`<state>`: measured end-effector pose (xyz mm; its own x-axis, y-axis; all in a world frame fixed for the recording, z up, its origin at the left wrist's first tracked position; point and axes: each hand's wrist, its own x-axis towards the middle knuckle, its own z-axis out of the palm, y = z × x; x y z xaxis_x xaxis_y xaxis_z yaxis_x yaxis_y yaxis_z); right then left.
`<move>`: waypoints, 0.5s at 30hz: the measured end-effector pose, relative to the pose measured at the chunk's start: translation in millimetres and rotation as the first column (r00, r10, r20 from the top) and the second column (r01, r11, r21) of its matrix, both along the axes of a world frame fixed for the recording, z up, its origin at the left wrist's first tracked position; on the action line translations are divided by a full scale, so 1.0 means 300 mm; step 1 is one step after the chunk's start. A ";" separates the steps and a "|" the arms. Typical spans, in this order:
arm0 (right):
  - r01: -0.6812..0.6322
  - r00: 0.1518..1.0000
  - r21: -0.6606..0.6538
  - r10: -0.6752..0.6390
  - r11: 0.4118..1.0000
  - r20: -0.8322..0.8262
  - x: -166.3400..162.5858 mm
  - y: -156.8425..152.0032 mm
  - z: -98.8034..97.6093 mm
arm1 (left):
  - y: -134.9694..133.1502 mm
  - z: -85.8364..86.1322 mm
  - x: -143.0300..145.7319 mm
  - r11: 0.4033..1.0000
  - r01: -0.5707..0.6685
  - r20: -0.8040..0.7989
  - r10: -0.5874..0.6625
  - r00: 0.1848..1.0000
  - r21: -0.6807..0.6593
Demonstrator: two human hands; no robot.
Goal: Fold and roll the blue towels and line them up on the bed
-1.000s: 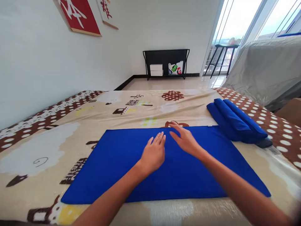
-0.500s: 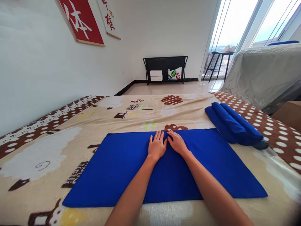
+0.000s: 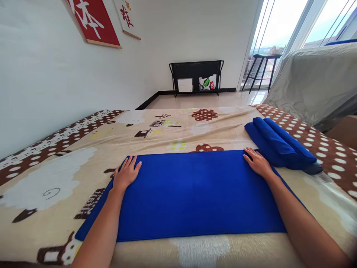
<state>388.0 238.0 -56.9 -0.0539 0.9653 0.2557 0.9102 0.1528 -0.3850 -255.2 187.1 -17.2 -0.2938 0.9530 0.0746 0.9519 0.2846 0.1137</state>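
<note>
While left hand (image 3: 126, 175) and right hand (image 3: 259, 163) are set wide apart, blue cloth (image 3: 189, 193) is spanned between them

At the left, a patterned blanket (image 3: 161, 143) is seen first, printed with a white sheep (image 3: 41, 178), and then the cloth's far left corner is met by the left hand: palm down, nothing gripped, fingers slightly parted, thumb held away. The slanting left border is partly hidden beneath hand and forearm.

Across the middle, a broad blue stretch is laid flat on the blanket, with only a faint line, if any, to be made out near the centre. Its long axis is run left to right, from one hand to the other; its short way is pointed from the fingertips back toward the wearer. That is the relation to be watched: nearly all of the cloth is found inward and nearside of the fingers, and neither hand is favoured, one far corner being given to each.

Over at the right, that other corner is covered by the right hand, also palm down, fingers a little parted, nothing clamped. How hard either palm is pressed cannot be told. Just beside it, a folded blue bundle (image 3: 279, 143) is set, backed by a brown dotted border (image 3: 338, 158).
</note>
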 end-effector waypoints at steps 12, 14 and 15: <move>0.142 0.986 0.090 -0.148 0.986 0.070 -0.070 -0.106 0.016 | -0.160 0.033 0.136 0.995 0.086 -0.004 -0.086 0.996 0.056; 0.040 0.995 0.083 -0.047 0.996 0.085 -0.100 -0.191 0.017 | -0.268 0.022 0.180 0.986 0.148 -0.023 -0.147 0.989 0.070; -0.027 0.995 0.069 0.019 0.997 0.102 -0.112 -0.244 0.016 | -0.331 0.013 0.199 0.983 0.164 -0.034 -0.161 0.986 0.088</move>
<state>354.5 165.0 -52.2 -0.1048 0.9433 0.3150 0.9398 0.1976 -0.2790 -195.4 87.8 -13.2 -0.1322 0.9768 0.1684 0.9876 0.1154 0.1060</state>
